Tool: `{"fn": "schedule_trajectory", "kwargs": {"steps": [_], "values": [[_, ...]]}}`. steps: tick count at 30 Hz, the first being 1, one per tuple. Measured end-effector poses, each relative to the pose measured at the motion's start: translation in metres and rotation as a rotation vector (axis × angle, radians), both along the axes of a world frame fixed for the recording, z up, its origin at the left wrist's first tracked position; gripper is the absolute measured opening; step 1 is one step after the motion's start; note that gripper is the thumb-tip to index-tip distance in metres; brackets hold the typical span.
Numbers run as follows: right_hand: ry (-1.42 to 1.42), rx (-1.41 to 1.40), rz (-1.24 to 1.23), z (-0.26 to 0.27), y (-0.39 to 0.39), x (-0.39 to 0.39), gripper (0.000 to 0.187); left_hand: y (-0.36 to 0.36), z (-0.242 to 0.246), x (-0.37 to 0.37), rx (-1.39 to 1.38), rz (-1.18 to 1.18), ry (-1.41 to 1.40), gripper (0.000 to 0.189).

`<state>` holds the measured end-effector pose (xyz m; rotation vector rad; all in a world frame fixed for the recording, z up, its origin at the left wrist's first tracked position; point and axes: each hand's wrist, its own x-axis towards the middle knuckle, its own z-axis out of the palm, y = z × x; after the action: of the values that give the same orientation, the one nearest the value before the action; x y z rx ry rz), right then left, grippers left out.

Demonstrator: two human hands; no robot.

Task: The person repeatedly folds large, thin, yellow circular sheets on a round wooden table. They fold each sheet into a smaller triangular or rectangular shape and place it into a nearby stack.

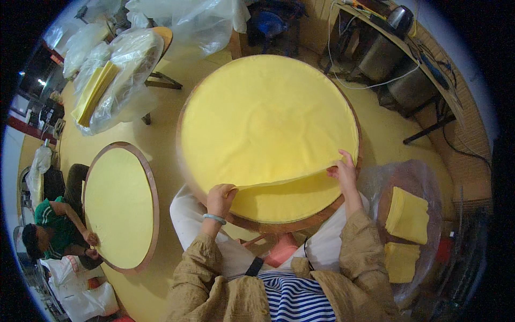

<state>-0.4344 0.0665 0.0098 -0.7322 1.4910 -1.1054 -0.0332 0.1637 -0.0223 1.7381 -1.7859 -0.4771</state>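
Observation:
A large round yellow sheet, thin and slightly wrinkled, covers most of a round wooden table before me. Its near edge is raised in a shallow curve, and a second yellow layer shows beneath it. My left hand, with a pale bracelet at the wrist, pinches the raised edge at the near left. At the near right, my right hand holds the same edge between thumb and fingers, with the index finger extended upward. The table's near rim lies between my knees.
On my right, two stacks of folded yellow sheets lie on clear plastic. To the left a co-worker bends over another round table with a yellow top. Plastic-wrapped sheets stand at back left; metal drums at back right.

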Motion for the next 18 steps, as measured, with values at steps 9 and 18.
{"fn": "schedule_trajectory", "kwargs": {"steps": [9,18], "values": [[0.522,-0.01,0.584,0.034,-0.116,-0.003,0.017,-0.173,0.039,0.046,0.457,-0.201,0.287,0.013],[0.483,-0.951,0.029,0.273,-0.214,0.001,0.013,-0.304,0.342,0.031,-0.844,0.022,-0.289,0.02]]}}
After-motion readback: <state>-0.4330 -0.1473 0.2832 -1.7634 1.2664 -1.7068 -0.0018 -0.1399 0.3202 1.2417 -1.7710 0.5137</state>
